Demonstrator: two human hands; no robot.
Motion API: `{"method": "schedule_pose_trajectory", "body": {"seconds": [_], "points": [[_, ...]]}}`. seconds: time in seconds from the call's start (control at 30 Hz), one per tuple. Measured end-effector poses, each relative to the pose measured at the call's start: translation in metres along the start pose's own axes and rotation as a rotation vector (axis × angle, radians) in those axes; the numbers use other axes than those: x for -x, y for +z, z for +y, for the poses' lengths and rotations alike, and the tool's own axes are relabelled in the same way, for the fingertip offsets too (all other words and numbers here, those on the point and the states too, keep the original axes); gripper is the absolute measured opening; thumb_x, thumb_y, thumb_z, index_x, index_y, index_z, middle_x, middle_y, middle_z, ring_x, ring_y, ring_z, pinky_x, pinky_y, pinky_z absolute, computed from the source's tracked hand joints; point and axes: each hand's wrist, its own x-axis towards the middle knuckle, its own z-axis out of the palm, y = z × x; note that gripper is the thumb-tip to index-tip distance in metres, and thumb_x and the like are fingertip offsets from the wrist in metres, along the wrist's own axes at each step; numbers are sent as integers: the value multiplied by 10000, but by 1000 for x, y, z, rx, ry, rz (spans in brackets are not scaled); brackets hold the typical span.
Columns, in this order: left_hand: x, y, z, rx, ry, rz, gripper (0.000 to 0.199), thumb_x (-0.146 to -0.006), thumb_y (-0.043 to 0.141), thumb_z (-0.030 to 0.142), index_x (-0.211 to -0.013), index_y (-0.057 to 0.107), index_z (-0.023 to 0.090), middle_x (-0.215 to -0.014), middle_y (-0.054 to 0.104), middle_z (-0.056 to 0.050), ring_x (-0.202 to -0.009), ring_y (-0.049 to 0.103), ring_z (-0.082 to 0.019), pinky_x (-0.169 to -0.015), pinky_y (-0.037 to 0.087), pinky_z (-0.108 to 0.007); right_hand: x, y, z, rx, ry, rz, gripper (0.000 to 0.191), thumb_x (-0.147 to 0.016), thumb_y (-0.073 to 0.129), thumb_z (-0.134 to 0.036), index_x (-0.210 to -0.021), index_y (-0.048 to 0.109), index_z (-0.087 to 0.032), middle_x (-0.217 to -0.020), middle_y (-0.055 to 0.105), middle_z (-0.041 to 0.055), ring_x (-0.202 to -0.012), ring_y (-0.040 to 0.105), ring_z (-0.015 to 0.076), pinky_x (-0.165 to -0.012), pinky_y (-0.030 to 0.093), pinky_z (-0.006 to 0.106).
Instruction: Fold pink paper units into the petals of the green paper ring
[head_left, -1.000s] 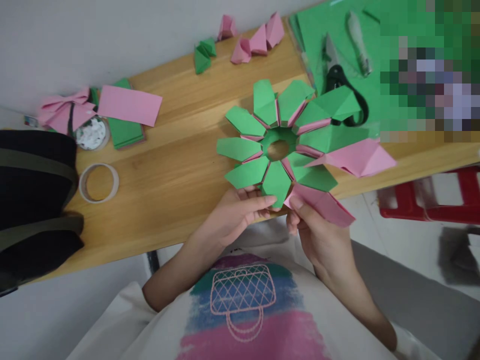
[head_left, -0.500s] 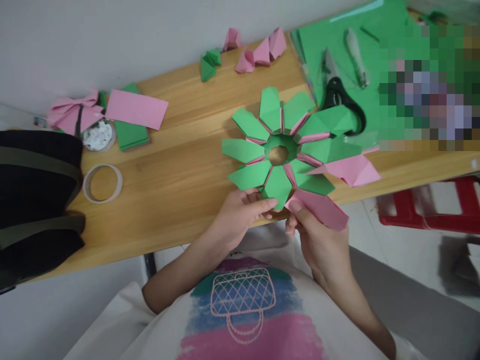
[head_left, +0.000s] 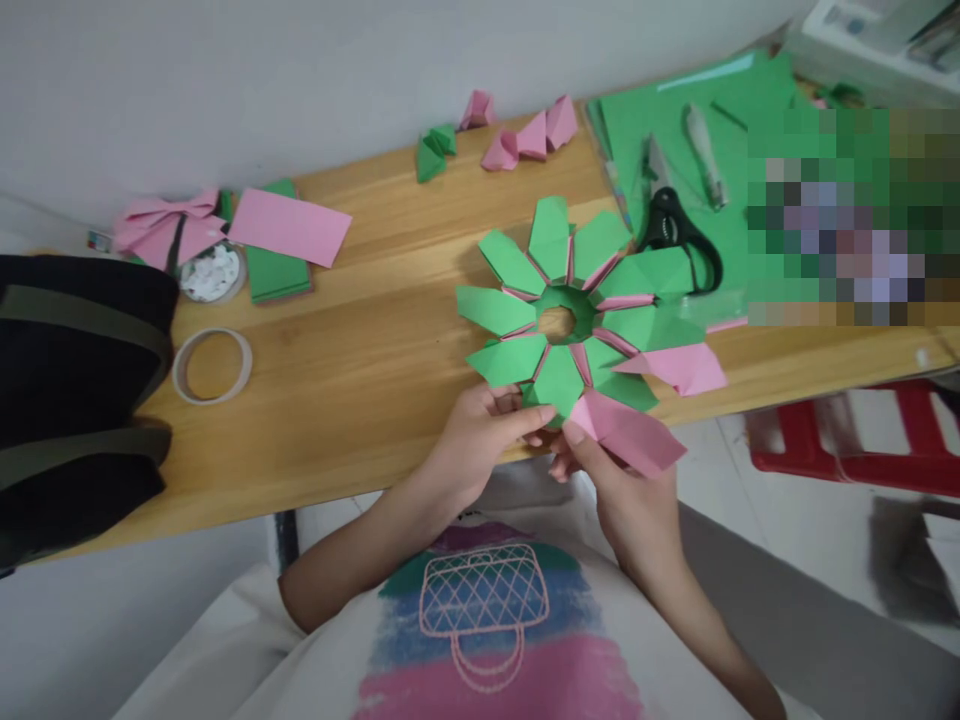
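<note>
A ring of folded green paper petals [head_left: 508, 309] with thin pink folds between them lies at the table's front edge. My left hand [head_left: 480, 440] pinches the tip of its lowest petal between thumb and fingers. In my right hand [head_left: 626, 490] is a folded pink paper piece [head_left: 637, 432], gripped near its left end, which touches the ring's lower edge just right of the left thumb. Another pink paper piece [head_left: 682, 368] sticks out from the ring's right side.
Black scissors [head_left: 666, 215] and a white-handled cutter [head_left: 705, 155] lie on green sheets [head_left: 622, 120]. Folded pink pieces [head_left: 532, 137] rest at the back. A tape roll [head_left: 212, 366], stacked papers [head_left: 279, 275] and a black bag [head_left: 75, 370] are left. A red stool [head_left: 795, 440] stands right.
My right hand has shifted left with the pink piece, its end now closer to my left thumb. The whole table scene sits slightly lower in view.
</note>
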Motion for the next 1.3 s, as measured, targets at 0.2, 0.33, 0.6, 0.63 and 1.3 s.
{"method": "schedule_pose_trajectory", "body": {"seconds": [0.2, 0.33, 0.6, 0.63, 1.3], "points": [[-1, -1, -1, -29, 14, 91, 172, -649, 764, 254, -713, 646, 146, -678, 641, 1, -625, 598, -99, -585, 459, -209, 2, 1, -6, 295, -130, 146, 420, -827, 616, -419, -503, 466, -198, -443, 473, -41, -439, 449, 93, -449, 389, 241], [-1, -2, -2, -45, 12, 79, 158, -664, 758, 257, -717, 657, 148, -682, 658, -3, -641, 626, -112, -595, 469, -215, 2, 5, -3, 234, -149, 162, 405, -843, 594, -376, -503, 460, -199, -443, 466, -44, -437, 443, 90, -458, 371, 243], [-1, 1, -3, -80, -7, 112, 193, -643, 777, 266, -760, 692, 138, -695, 692, -23, -628, 629, -129, -599, 492, -248, -1, 16, -1, 178, -171, 208, 421, -850, 593, -397, -509, 437, -206, -448, 442, -50, -441, 434, 95, -477, 368, 258], [-1, 1, -3, -75, -2, 111, 200, -639, 782, 268, -759, 692, 136, -692, 691, -23, -622, 624, -126, -595, 492, -248, -1, 16, -1, 198, -174, 217, 417, -851, 592, -408, -518, 446, -205, -455, 446, -48, -446, 436, 97, -475, 367, 259], [0, -1, -3, -68, -50, 86, 293, -681, 777, 301, -912, 681, 147, -914, 764, -76, -752, 741, -203, -584, 542, -233, -2, 9, 11, 428, -287, 415, 379, -883, 569, -349, -557, 441, -205, -495, 419, -62, -491, 416, 91, -503, 331, 255]]}}
